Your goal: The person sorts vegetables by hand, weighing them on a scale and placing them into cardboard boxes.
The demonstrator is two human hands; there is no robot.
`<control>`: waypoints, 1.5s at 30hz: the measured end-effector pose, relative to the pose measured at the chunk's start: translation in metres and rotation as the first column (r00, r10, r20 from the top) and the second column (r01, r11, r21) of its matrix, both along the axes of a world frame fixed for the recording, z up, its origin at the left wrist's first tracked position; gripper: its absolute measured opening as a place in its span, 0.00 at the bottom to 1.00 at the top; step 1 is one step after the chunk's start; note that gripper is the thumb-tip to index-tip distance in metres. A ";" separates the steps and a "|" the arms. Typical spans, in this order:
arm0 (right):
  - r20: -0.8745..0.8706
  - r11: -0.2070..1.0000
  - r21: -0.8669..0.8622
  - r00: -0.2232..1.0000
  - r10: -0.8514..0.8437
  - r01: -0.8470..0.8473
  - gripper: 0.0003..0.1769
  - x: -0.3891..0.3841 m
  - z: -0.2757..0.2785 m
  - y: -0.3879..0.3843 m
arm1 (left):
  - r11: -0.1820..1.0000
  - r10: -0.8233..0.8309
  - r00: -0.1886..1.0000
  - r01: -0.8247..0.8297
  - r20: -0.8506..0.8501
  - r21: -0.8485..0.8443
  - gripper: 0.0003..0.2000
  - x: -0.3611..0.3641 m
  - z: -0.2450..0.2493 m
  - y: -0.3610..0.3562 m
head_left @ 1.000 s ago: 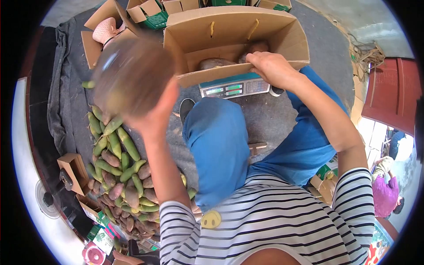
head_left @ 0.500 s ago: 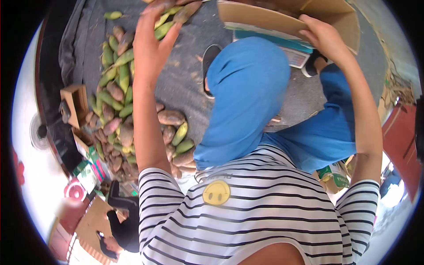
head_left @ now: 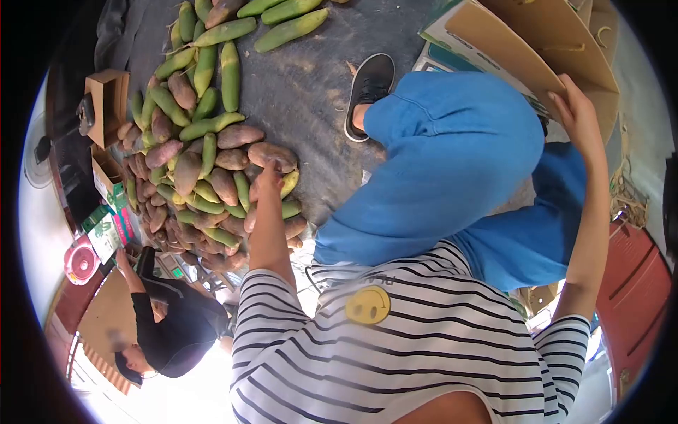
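My left hand (head_left: pixel 267 185) is at the near right side of a pile of produce, its fingers touching the lower edge of a thick brown sweet potato (head_left: pixel 272 155). The fingers are foreshortened and blurred, so their grip cannot be made out. Around it lie more sweet potatoes (head_left: pixel 241 136) and long green radish-like roots (head_left: pixel 212 126) with yellowish ends. My right hand (head_left: pixel 578 113) is closed on the near rim of an open cardboard box (head_left: pixel 494 44), thumb on the outer side. Little of the box's inside shows.
Several green roots (head_left: pixel 292 30) lie apart at the top on the dark ground sheet (head_left: pixel 311 85). My shoe (head_left: pixel 370 79) stands between pile and box. Small cartons (head_left: pixel 106 106) and a pink round object (head_left: pixel 82 262) are at the left. Another person (head_left: pixel 176 318) bends beside cardboard at lower left.
My left hand has come back from the far roots to the near side of the pile, leaving what it was touching there. My right hand stays on the box rim. The view has shifted.
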State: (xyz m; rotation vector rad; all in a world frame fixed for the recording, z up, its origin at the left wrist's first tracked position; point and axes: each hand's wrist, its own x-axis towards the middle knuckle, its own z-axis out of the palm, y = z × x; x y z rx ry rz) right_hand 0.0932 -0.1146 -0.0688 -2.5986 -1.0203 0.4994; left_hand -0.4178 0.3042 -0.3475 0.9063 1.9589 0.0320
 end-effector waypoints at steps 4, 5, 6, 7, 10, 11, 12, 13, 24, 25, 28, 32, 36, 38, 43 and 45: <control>-0.012 0.999 0.027 1.000 -0.021 0.022 0.11 -0.001 0.005 0.005 | 0.901 -0.020 0.996 0.055 -0.087 0.431 0.23 0.031 -0.014 -0.030; -0.017 0.999 0.021 0.999 -0.033 0.033 0.11 -0.001 0.004 0.005 | 0.854 -0.054 0.984 0.134 -0.170 0.504 0.24 0.045 -0.001 -0.038; -0.022 0.999 0.016 0.999 -0.044 0.044 0.11 -0.002 0.003 0.005 | 0.796 -0.080 0.964 0.216 -0.255 0.565 0.24 0.053 0.008 -0.043; -0.028 0.999 0.003 0.998 -0.054 0.054 0.11 -0.003 0.004 0.008 | 0.798 -0.115 0.985 0.170 -0.131 0.578 0.32 0.055 0.011 -0.044; -0.036 0.996 -0.031 0.996 -0.079 0.077 0.11 -0.005 0.009 0.012 | 0.825 -0.022 0.969 0.156 -0.246 0.543 0.40 0.068 0.008 -0.042; -0.042 0.996 -0.036 0.996 -0.080 0.079 0.11 -0.004 0.008 0.012 | 0.891 0.074 0.945 0.081 -0.320 0.446 0.45 0.061 -0.017 -0.032; -0.045 0.996 -0.039 0.995 -0.084 0.082 0.11 -0.004 0.008 0.012 | 0.941 0.142 0.975 -0.080 -0.169 0.328 0.46 0.071 -0.015 -0.026; -0.035 0.997 -0.029 0.997 -0.074 0.073 0.11 -0.004 0.008 0.013 | 0.959 0.227 0.973 -0.220 -0.024 0.178 0.46 0.083 -0.006 -0.019; -0.020 0.998 -0.020 0.998 -0.053 0.052 0.11 -0.004 0.009 0.009 | 0.808 0.549 0.834 -0.548 0.064 0.218 0.44 0.134 -0.030 0.003; -0.033 0.997 -0.054 0.998 -0.055 0.053 0.13 -0.004 0.013 0.012 | 0.818 0.541 0.838 -0.544 0.072 0.189 0.45 0.131 -0.035 0.000; 0.009 0.997 -0.059 0.999 -0.044 0.045 0.13 -0.006 0.016 0.015 | 0.864 0.492 0.861 -0.501 0.133 0.052 0.45 0.124 -0.030 -0.011; 0.080 1.000 -0.007 0.997 0.000 0.001 0.14 -0.005 0.008 0.008 | 0.967 0.256 0.849 -0.229 0.462 -0.115 0.40 0.148 0.015 -0.036; 0.075 1.000 -0.013 0.997 0.023 -0.022 0.14 -0.004 0.005 0.004 | 0.959 -0.272 0.481 0.060 0.834 0.278 0.34 0.234 0.119 -0.054; 0.090 1.000 0.021 0.996 0.008 -0.010 0.10 -0.007 0.007 0.007 | 0.797 -0.592 0.296 0.076 0.750 0.599 0.36 0.297 0.207 -0.076; 0.102 0.999 0.047 0.995 0.013 -0.018 0.09 -0.008 0.004 0.005 | 0.233 -0.967 0.076 -0.111 0.242 0.966 0.40 0.416 0.318 -0.131; 0.098 0.999 0.035 0.995 0.019 -0.023 0.10 -0.009 0.006 0.005 | 0.042 -0.999 -0.005 -0.128 0.042 0.991 0.35 0.445 0.348 -0.161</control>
